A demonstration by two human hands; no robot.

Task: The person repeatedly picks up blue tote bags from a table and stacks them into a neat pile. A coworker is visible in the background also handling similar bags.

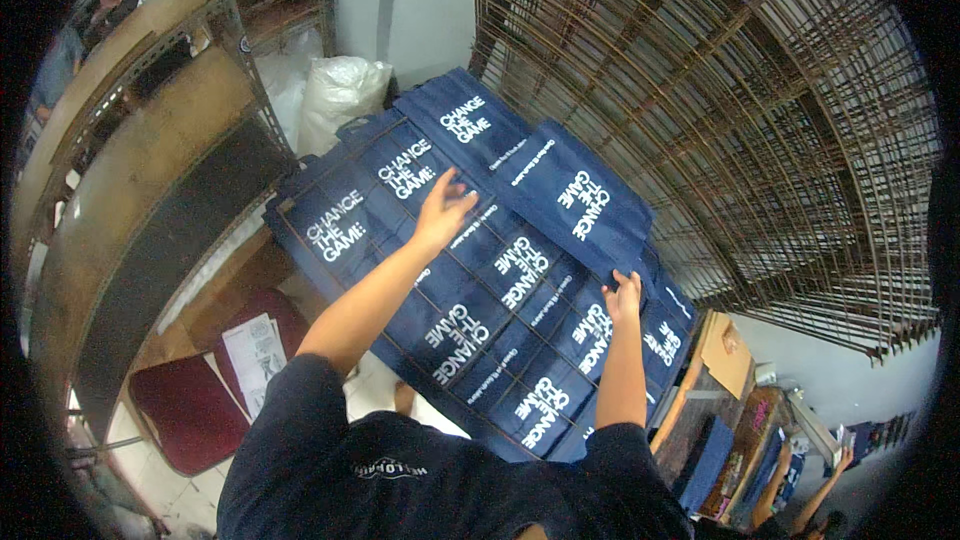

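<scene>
Navy blue fabric bags with white printing lie in rows in front of me, with thin dark rack wires [430,298] running among them. One navy bag [560,165] lies at an angle over the others at the far right. My right hand [624,297] is at the near corner of this bag, its fingers curled and pinched at the edge. My left hand [447,210] is over the middle of the layer, beside a printed bag [405,155]. Its fingers are apart, slightly blurred, and nothing shows in them.
Stacked rusty wire racks [700,90] rise at the right. A metal shelf unit [150,160] stands at the left, near a dark red chair [190,415] with printed papers [255,360]. A white plastic sack [342,100] stands behind. At lower right, another person's hands [845,458] show near a cluttered bench [705,410].
</scene>
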